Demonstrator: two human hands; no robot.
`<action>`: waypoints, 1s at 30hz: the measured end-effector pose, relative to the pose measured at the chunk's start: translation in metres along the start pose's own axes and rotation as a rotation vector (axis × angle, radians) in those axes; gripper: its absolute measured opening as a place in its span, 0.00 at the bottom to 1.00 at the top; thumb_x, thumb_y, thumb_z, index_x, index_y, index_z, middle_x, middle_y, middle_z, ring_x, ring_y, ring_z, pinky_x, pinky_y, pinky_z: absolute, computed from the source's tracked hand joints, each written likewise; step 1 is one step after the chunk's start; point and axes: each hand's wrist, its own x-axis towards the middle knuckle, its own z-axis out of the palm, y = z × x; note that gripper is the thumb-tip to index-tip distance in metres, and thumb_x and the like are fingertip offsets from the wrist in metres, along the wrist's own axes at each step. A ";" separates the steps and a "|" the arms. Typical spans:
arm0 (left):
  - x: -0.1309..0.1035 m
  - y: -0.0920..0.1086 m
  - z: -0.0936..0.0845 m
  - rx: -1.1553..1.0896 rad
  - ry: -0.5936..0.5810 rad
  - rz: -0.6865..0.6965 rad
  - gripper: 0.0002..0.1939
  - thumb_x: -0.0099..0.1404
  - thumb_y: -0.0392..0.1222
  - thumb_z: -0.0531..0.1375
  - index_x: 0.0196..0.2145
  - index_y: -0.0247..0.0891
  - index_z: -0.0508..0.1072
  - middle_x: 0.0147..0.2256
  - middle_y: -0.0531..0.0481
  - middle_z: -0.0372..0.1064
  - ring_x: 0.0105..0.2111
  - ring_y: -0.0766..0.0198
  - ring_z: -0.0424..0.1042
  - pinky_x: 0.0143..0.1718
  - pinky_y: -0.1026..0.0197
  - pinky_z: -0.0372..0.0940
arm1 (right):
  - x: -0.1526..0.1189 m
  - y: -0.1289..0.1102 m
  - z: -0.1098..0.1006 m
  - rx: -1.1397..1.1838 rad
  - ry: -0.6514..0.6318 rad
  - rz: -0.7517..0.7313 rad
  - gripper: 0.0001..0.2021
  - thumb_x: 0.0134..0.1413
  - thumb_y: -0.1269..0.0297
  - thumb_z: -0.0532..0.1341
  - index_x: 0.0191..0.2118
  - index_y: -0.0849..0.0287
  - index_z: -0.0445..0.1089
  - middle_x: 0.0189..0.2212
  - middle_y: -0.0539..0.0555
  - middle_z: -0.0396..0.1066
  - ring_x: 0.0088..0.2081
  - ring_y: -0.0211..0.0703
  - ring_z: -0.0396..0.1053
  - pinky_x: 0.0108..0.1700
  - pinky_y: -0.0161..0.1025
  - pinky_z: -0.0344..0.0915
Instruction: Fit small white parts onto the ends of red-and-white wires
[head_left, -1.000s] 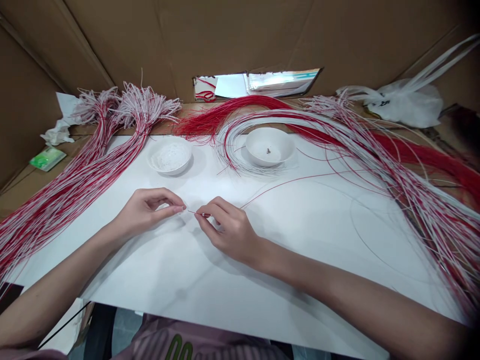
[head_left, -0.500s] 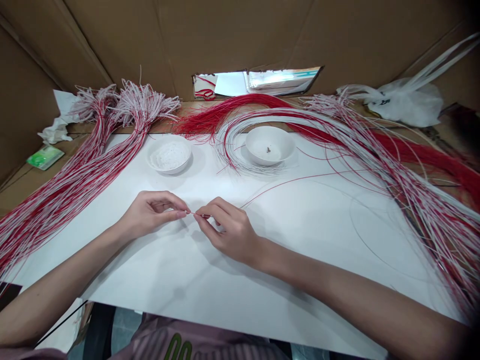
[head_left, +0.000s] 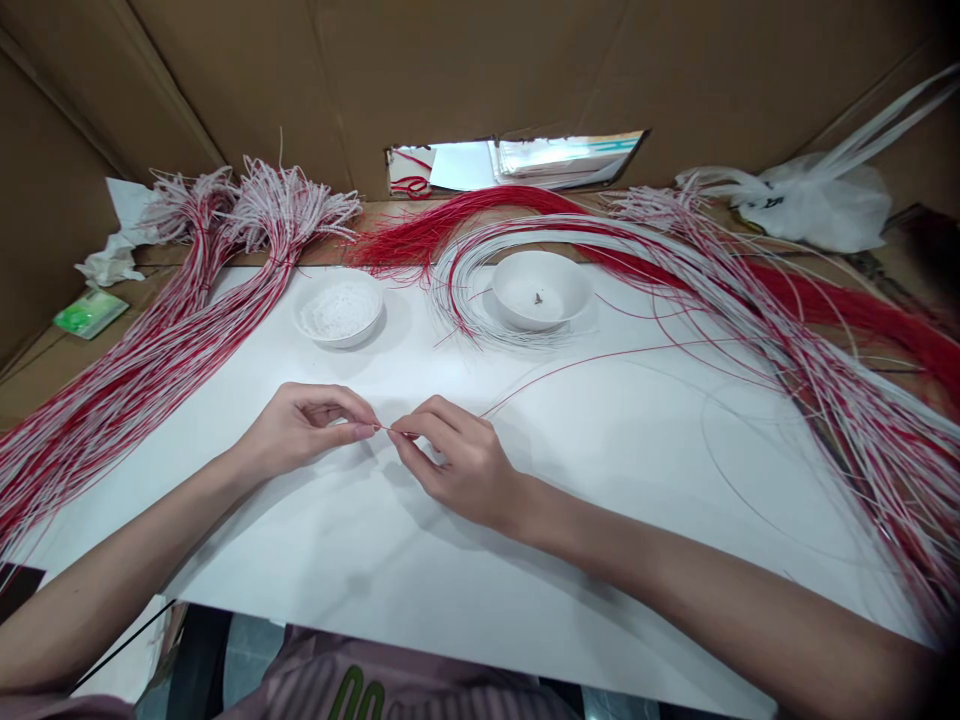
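Note:
My left hand [head_left: 309, 428] pinches the end of a thin red wire [head_left: 570, 366] between thumb and forefinger. A short way to the right, my right hand [head_left: 457, 455] grips the same wire with its thumb and fingertips. A little of the wire shows in the gap between the hands, and the rest trails out behind my right hand toward the right. A thin white strand runs along with it. Whatever small detail lies at the fingertips is too tiny to make out. Both hands are just above the white tabletop [head_left: 465, 610].
Beyond my hands stand a bowl of white powder or bits [head_left: 339, 308] and a white bowl [head_left: 541, 290] with a small dark piece. Red-and-white wire bundles lie left [head_left: 187, 330] and right [head_left: 817, 370]. A cardboard wall [head_left: 480, 70] encloses the back; a plastic bag [head_left: 825, 205] sits back right.
Both hands hold nearly the same position and the same pinch on the wire. The view has shifted very slightly.

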 end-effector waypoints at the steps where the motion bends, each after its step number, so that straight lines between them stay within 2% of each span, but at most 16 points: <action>1: 0.000 0.000 0.000 -0.014 0.002 -0.014 0.03 0.56 0.36 0.68 0.31 0.36 0.79 0.31 0.47 0.78 0.32 0.64 0.76 0.34 0.64 0.72 | 0.000 0.000 0.000 0.000 0.002 -0.008 0.05 0.60 0.73 0.57 0.36 0.59 0.69 0.28 0.50 0.69 0.29 0.34 0.68 0.31 0.32 0.67; 6: -0.002 -0.005 0.000 -0.101 -0.002 -0.073 0.08 0.55 0.38 0.70 0.34 0.37 0.77 0.32 0.49 0.78 0.32 0.64 0.77 0.36 0.63 0.73 | 0.001 -0.002 -0.001 -0.005 0.007 -0.019 0.05 0.61 0.73 0.58 0.36 0.59 0.70 0.28 0.51 0.70 0.29 0.35 0.68 0.30 0.32 0.67; 11: -0.002 -0.007 0.004 -0.103 -0.047 -0.090 0.07 0.58 0.41 0.68 0.33 0.36 0.78 0.30 0.47 0.78 0.31 0.62 0.77 0.33 0.63 0.73 | 0.002 -0.002 -0.001 0.007 0.023 -0.042 0.04 0.61 0.73 0.58 0.37 0.60 0.70 0.29 0.51 0.71 0.29 0.34 0.69 0.31 0.32 0.68; 20: -0.003 -0.004 0.009 -0.122 -0.042 -0.097 0.04 0.62 0.39 0.65 0.33 0.36 0.77 0.31 0.49 0.79 0.33 0.66 0.78 0.37 0.67 0.71 | 0.002 -0.002 0.001 0.074 0.069 -0.059 0.05 0.59 0.75 0.60 0.38 0.60 0.70 0.29 0.52 0.72 0.30 0.35 0.69 0.30 0.32 0.68; 26: -0.005 -0.006 0.014 -0.074 0.012 -0.036 0.03 0.62 0.39 0.64 0.32 0.37 0.77 0.30 0.51 0.78 0.32 0.67 0.76 0.35 0.68 0.69 | 0.003 -0.003 0.000 0.088 0.064 -0.045 0.04 0.59 0.75 0.60 0.37 0.60 0.70 0.28 0.52 0.71 0.28 0.33 0.68 0.29 0.31 0.67; 30: -0.008 -0.008 0.016 0.001 0.029 0.097 0.02 0.63 0.37 0.63 0.32 0.37 0.77 0.29 0.51 0.76 0.31 0.67 0.74 0.34 0.66 0.68 | 0.003 -0.003 0.000 0.112 0.052 -0.041 0.04 0.59 0.74 0.60 0.38 0.60 0.70 0.29 0.52 0.72 0.29 0.33 0.68 0.29 0.31 0.67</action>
